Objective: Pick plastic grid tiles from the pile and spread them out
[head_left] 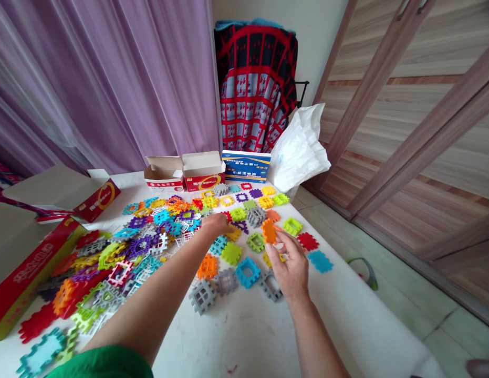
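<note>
An orange interlocking plastic tile (269, 231) is pinched upright between the thumb and fingers of my right hand (288, 261), above the table. My left hand (216, 224) reaches in at the right edge of the heap of tiles, its fingers curled and mostly hidden behind the hand. Right at its fingertips lies a yellow tile (233, 233); whether it is gripped is not clear. Close by are a purple tile (241, 227), a lime tile (231, 253), a blue square-holed tile (248, 272) and a grey frame tile (271, 286).
A mixed heap of colourful tiles (139, 244) covers the table's left side. Open red cardboard boxes (205, 181) and a blue box (246, 170) stand at the back. A white plastic bag (297, 149) sits at the far right corner. The table's right edge drops to a tiled floor.
</note>
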`<act>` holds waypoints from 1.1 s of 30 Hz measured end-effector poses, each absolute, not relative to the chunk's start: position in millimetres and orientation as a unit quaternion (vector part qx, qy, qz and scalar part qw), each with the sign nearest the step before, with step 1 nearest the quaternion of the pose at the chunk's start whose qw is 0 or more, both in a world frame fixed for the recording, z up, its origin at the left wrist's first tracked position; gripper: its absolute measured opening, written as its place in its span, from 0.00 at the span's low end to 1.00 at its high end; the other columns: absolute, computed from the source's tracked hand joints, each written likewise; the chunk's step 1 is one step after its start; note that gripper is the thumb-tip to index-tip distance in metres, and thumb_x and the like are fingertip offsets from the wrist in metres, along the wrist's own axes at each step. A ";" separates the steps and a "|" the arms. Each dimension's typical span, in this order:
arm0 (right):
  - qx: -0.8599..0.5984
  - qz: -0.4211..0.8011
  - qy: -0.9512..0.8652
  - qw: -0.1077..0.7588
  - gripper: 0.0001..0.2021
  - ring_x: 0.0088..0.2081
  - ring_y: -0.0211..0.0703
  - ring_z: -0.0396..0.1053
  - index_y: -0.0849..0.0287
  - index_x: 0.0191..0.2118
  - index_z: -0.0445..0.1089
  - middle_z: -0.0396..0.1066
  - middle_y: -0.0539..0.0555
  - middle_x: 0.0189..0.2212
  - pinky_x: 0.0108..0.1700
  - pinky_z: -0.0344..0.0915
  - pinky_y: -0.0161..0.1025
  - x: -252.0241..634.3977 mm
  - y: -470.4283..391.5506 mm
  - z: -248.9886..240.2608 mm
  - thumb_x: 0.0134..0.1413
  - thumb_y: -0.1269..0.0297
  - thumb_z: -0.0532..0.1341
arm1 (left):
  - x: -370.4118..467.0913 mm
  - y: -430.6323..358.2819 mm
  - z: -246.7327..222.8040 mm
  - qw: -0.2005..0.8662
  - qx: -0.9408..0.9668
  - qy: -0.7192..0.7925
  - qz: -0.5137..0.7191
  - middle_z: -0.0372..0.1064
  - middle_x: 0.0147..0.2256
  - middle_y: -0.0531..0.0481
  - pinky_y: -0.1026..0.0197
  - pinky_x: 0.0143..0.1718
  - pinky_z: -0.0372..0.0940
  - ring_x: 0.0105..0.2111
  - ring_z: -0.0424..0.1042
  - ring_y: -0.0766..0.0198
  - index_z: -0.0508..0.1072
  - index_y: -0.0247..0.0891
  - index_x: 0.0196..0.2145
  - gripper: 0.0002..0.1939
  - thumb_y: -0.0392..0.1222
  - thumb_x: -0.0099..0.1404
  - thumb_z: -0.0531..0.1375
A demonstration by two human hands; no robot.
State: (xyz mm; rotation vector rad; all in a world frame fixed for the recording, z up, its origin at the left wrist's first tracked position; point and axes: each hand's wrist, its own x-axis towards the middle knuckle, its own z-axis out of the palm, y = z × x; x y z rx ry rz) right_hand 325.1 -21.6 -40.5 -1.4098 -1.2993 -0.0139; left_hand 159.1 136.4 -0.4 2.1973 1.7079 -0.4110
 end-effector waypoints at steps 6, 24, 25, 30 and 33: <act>-0.616 0.016 -0.494 0.614 0.22 0.41 0.48 0.73 0.59 0.49 0.74 0.75 0.62 0.45 0.40 0.73 0.44 334.7 -21.9 -42.4 0.56 0.48 0.61 | 157.5 133.4 -6.5 0.188 0.778 0.594 -0.079 0.68 0.53 0.43 0.47 0.47 0.70 0.48 0.71 0.56 0.69 0.39 0.54 0.20 0.48 0.68 0.60; -0.603 0.110 -0.604 0.509 0.22 0.44 0.50 0.73 0.58 0.45 0.77 0.76 0.60 0.44 0.45 0.71 0.45 316.5 4.2 -40.4 0.55 0.47 0.60 | 9.5 1.3 -26.9 0.087 0.694 0.637 0.325 0.79 0.34 0.52 0.63 0.32 0.67 0.30 0.76 0.62 0.76 0.44 0.40 0.17 0.52 0.66 0.51; -0.607 0.113 -0.624 0.478 0.21 0.46 0.50 0.73 0.58 0.45 0.77 0.76 0.60 0.45 0.47 0.70 0.46 312.7 14.0 -35.8 0.54 0.48 0.60 | 6.0 -5.0 -32.8 0.063 0.696 0.623 0.351 0.79 0.35 0.51 0.62 0.34 0.68 0.32 0.77 0.62 0.76 0.44 0.40 0.16 0.52 0.67 0.52; -0.629 0.133 -0.718 0.266 0.20 0.45 0.48 0.73 0.55 0.48 0.77 0.76 0.56 0.44 0.49 0.67 0.42 287.8 76.0 -12.4 0.52 0.52 0.64 | -5.7 -18.0 -57.5 -0.039 0.725 0.555 0.406 0.79 0.34 0.50 0.61 0.39 0.70 0.35 0.78 0.61 0.75 0.43 0.39 0.13 0.48 0.69 0.53; -0.630 0.120 -0.751 0.157 0.21 0.45 0.48 0.73 0.51 0.51 0.75 0.77 0.53 0.43 0.47 0.66 0.39 272.2 102.7 -7.3 0.53 0.51 0.64 | -9.0 -18.5 -65.1 -0.051 0.725 0.544 0.419 0.79 0.33 0.50 0.61 0.39 0.71 0.34 0.78 0.61 0.75 0.43 0.39 0.12 0.46 0.69 0.53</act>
